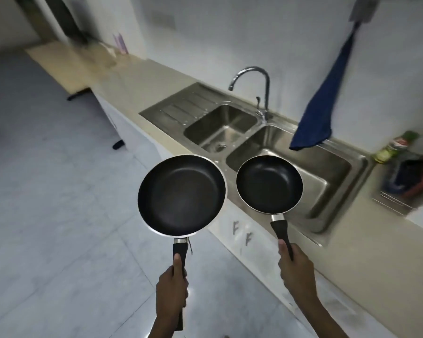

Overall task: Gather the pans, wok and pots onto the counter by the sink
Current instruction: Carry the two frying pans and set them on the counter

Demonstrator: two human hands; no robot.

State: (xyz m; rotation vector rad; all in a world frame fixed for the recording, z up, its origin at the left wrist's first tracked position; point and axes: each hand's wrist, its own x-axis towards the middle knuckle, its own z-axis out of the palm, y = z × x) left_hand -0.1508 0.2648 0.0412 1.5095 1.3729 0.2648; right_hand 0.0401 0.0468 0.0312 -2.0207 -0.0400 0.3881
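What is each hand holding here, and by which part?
The left hand grips the larger frying pan by its black handle; the right hand grips the smaller pan near the end of its black handle.

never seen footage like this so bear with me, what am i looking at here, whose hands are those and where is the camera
There is no machine here. A person wears a wide-angle camera on the head, so you see their own two bare hands from above. The left hand grips the handle of the larger black frying pan. The right hand grips the handle of the smaller black pan. Both pans are in the air, not set down. Ahead runs a beige counter with a steel double sink and a tap. A blue cloth hangs from the wall over the sink. The wide lens makes the straight edges look tilted.
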